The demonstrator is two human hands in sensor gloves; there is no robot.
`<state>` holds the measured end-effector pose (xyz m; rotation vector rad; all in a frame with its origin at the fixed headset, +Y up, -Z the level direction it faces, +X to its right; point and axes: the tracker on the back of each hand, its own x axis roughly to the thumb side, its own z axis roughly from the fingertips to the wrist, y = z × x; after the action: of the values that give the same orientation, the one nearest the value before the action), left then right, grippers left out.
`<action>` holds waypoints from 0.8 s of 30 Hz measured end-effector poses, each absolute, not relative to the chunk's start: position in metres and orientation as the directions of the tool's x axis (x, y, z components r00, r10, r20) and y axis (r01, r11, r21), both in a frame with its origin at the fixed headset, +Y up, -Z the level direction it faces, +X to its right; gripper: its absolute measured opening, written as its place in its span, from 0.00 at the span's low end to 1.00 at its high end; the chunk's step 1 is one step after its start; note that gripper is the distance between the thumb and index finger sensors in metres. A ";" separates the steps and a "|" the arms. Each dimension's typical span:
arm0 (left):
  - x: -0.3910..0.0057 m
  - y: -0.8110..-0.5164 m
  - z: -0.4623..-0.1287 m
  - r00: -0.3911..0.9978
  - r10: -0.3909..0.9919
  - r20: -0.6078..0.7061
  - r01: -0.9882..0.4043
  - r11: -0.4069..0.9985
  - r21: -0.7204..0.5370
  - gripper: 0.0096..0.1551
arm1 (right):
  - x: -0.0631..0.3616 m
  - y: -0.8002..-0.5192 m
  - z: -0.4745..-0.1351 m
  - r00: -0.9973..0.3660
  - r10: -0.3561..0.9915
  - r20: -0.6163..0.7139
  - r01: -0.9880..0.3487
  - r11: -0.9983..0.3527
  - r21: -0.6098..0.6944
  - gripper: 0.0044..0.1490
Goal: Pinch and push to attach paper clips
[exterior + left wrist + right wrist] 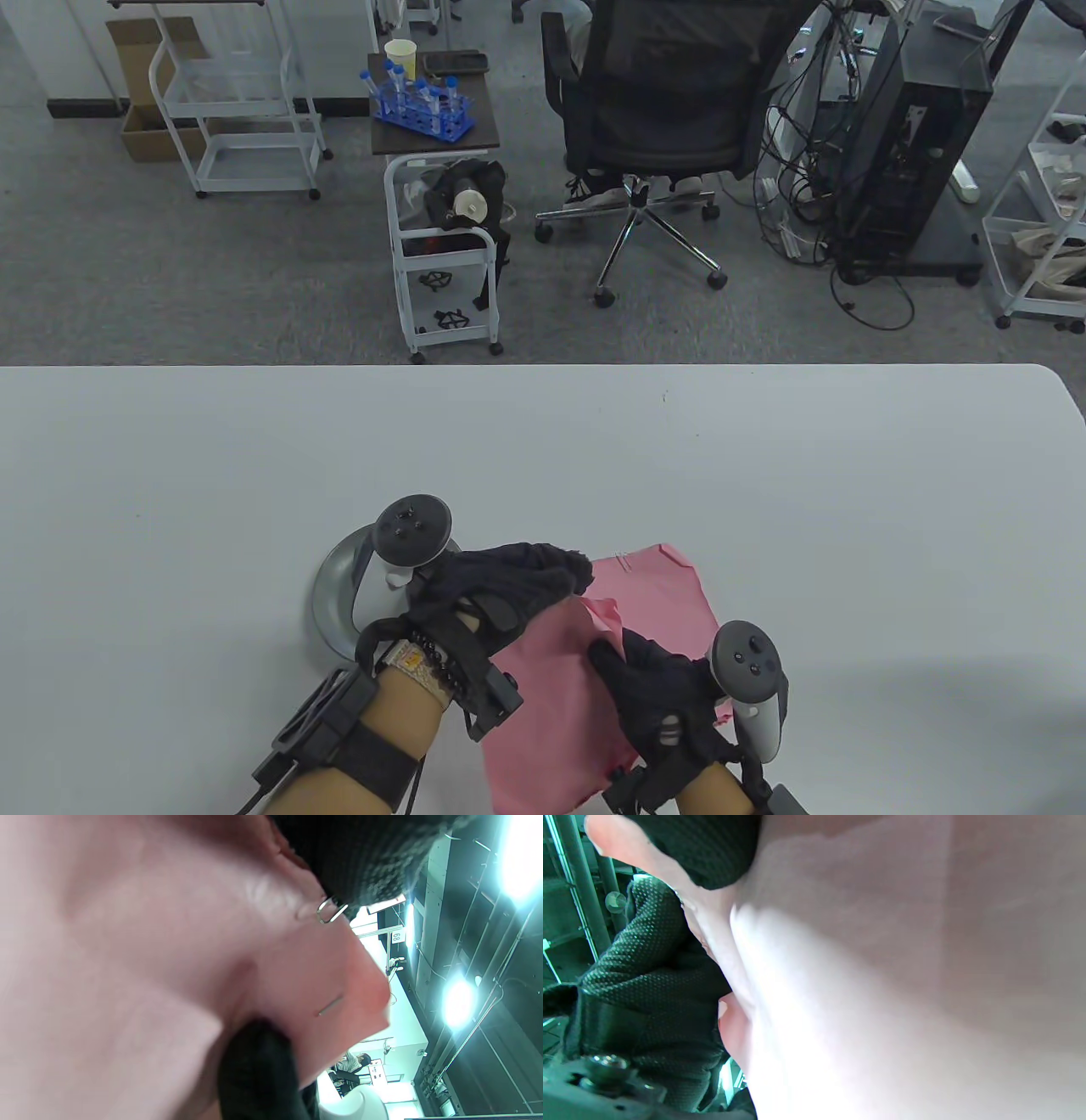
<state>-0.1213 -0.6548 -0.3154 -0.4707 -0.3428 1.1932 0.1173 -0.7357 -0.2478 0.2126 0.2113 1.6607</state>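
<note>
Pink paper held above the table near its 6 o'clock edge. Left hand grips the paper's 10 o'clock side, fingers curled over it; in the left wrist view its fingertips pinch a clip at the paper's edge. Right hand holds the paper from 4 o'clock, thumb on top. A second clip sits on the 12 o'clock edge.

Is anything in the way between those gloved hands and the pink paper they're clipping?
Nothing visible. Both hands already touch the pink paper: the left hand grips its upper edge, where a paper clip sits at the fingertips, and the right hand holds it from the other side. Another clip is already on the far edge.
</note>
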 end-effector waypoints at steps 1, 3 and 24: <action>-0.121 -0.654 -0.314 0.353 0.935 0.030 -0.797 0.318 -0.513 0.19 | 0.118 -0.736 -0.248 -0.086 0.996 0.009 -0.959 -0.085 0.271 0.25; -0.120 -0.650 -0.312 0.400 0.912 0.084 -0.776 0.386 -0.498 0.20 | 0.118 -0.737 -0.248 -0.058 0.998 -0.004 -0.960 -0.054 0.276 0.25; -0.104 -0.633 -0.307 0.698 0.616 0.365 -0.424 0.767 -0.482 0.20 | 0.117 -0.736 -0.250 -0.167 0.986 -0.028 -0.928 -0.147 0.343 0.25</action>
<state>-0.1042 -0.6331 -0.3075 -0.3798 -0.5386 0.5953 0.1175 -0.7364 -0.2502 0.2325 0.3243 1.7135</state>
